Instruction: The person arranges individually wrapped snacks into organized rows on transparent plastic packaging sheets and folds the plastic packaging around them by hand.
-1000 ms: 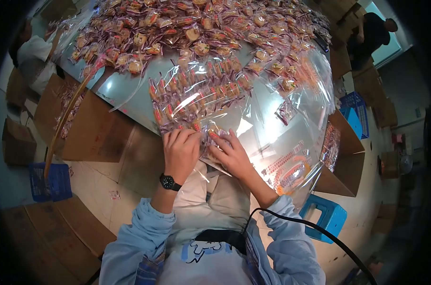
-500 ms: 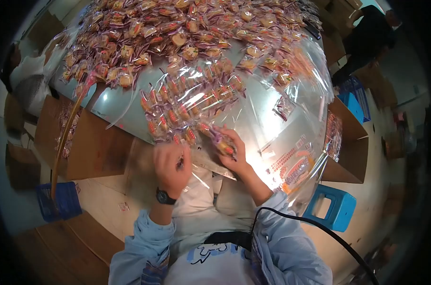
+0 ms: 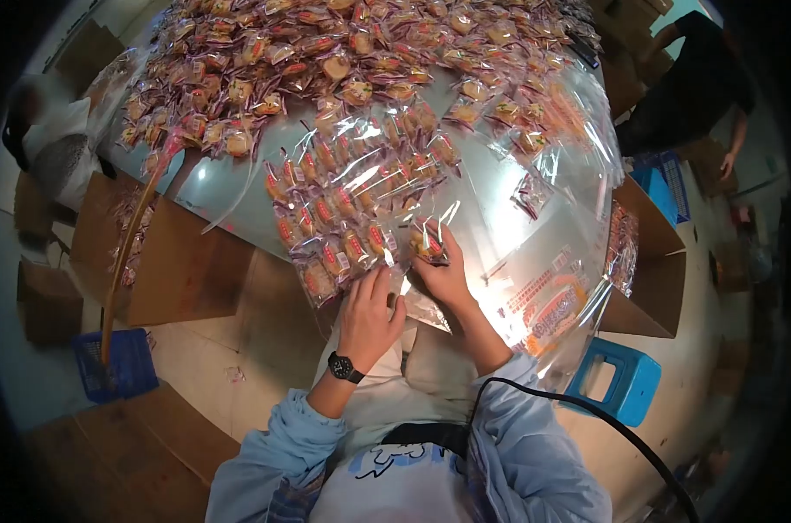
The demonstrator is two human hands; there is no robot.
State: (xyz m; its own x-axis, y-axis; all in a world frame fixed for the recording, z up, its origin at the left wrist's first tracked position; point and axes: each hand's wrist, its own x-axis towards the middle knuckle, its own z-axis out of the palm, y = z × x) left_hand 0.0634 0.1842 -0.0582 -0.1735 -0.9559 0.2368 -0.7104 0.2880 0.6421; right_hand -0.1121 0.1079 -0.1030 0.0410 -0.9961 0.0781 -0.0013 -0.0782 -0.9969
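Note:
Before me on the metal table point(image 3: 478, 205) lies a clear plastic bag point(image 3: 358, 177) with rows of individually wrapped biscuits point(image 3: 326, 209) in it. My right hand point(image 3: 445, 277) grips a wrapped biscuit point(image 3: 428, 244) at the bag's near right corner; whether that biscuit is inside the bag I cannot tell. My left hand point(image 3: 369, 318), with a black watch point(image 3: 345, 367) on its wrist, lies at the bag's near edge. Its fingers are stretched out against the plastic beside the nearest row.
A large heap of wrapped biscuits point(image 3: 326, 65) covers the table's far side. Printed clear bags point(image 3: 544, 305) lie at right. Cardboard boxes point(image 3: 191, 270) stand at both sides, with a blue stool point(image 3: 618, 381) at right and a blue basket point(image 3: 115, 364) at left. Other people are nearby.
My right hand has moved slightly up and right with the wrapped biscuit. My left hand, blurred before, has come right and down, its fingers now straighter at the bag's edge.

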